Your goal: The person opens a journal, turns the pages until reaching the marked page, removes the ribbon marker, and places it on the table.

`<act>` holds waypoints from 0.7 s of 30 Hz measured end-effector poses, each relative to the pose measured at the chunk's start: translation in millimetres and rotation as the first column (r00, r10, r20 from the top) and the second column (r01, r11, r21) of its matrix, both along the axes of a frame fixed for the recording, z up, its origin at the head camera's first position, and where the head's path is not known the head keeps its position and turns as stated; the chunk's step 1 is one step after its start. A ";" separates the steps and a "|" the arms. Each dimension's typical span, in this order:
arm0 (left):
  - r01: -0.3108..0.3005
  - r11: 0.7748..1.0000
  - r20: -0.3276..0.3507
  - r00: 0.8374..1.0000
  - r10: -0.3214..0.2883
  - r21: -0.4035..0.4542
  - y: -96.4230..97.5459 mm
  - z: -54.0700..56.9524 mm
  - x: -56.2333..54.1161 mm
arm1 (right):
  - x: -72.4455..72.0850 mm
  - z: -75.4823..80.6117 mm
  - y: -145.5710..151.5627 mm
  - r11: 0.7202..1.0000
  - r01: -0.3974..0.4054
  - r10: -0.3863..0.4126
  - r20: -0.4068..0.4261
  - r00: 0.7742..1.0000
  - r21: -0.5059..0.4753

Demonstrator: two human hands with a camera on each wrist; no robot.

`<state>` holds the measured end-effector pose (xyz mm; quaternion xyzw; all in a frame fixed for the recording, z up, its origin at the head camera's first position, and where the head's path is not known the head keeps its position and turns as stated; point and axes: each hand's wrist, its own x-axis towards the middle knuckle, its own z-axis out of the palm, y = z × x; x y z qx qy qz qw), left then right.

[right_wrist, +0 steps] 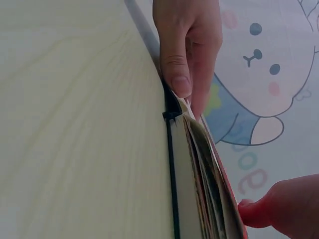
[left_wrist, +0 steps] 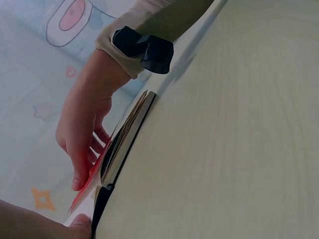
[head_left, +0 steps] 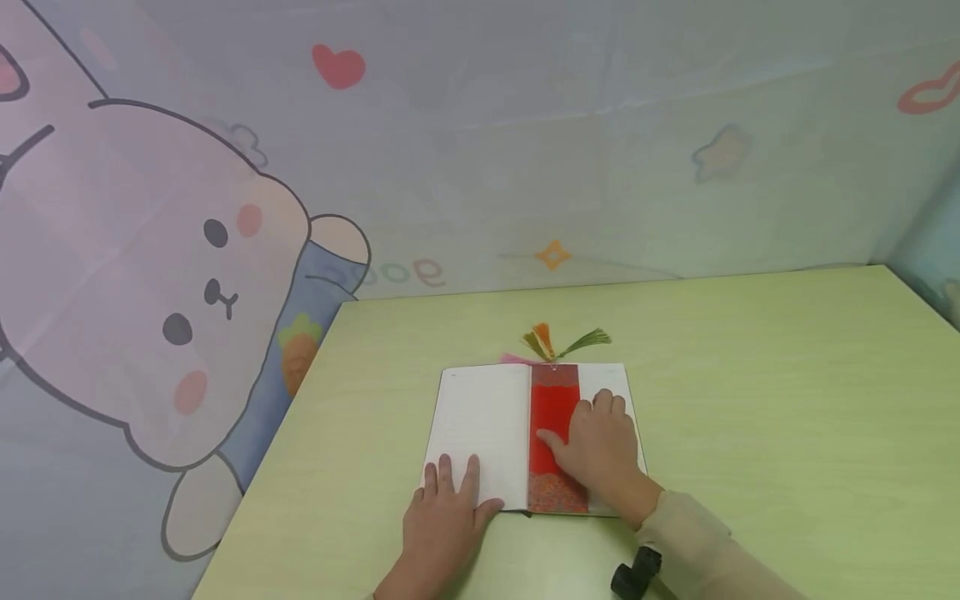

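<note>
An open notebook [head_left: 487, 417] with pale pages lies on the table. Along its right-hand page, beside the middle fold, is a red bookmark [head_left: 551, 412] with patterned ends. My left hand [head_left: 446, 521] rests with spread fingers on the lower left page, its thumb near the bottom edge. With its thumb on the bookmark, my right hand [head_left: 606, 442] presses on the right page; its fingertips are hard to see from above. In the left wrist view the notebook's page block [left_wrist: 130, 134] shows edge-on, under the right hand. Several layers stick up between the pages [right_wrist: 207, 184] in the right wrist view.
Green, orange and pink tassels [head_left: 558, 340] stick out past the notebook's top edge. A pale yellow-green table [head_left: 765, 400] lies under everything. Behind it hangs a cloth [head_left: 480, 150] printed with a cartoon rabbit. A black device [head_left: 636, 573] sits at my right wrist.
</note>
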<state>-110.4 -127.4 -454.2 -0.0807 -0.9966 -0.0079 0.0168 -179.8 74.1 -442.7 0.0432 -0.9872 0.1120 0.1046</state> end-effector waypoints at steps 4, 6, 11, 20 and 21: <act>0.000 1.000 -0.014 1.000 0.000 -0.005 0.2 -1.5 -0.2 | -2.6 -0.6 -0.7 1.000 0.015 -0.015 0.008 1.000 -0.027; -0.003 1.000 -0.011 1.000 0.003 -0.004 0.5 -1.7 0.1 | -4.1 0.4 -0.9 0.998 0.027 -0.025 0.025 0.999 -0.058; -0.013 1.000 0.013 1.000 0.013 0.001 2.1 0.1 1.3 | -6.4 5.2 -0.4 0.980 0.056 -0.034 0.116 0.993 -0.191; -0.026 1.000 0.023 0.999 0.026 0.003 3.1 -0.2 2.5 | -10.1 11.8 6.2 0.873 0.142 0.010 0.308 0.951 -0.467; -0.026 1.000 0.018 1.000 0.026 0.003 3.1 -0.4 2.6 | -10.5 12.8 7.2 0.859 0.147 0.020 0.320 0.947 -0.490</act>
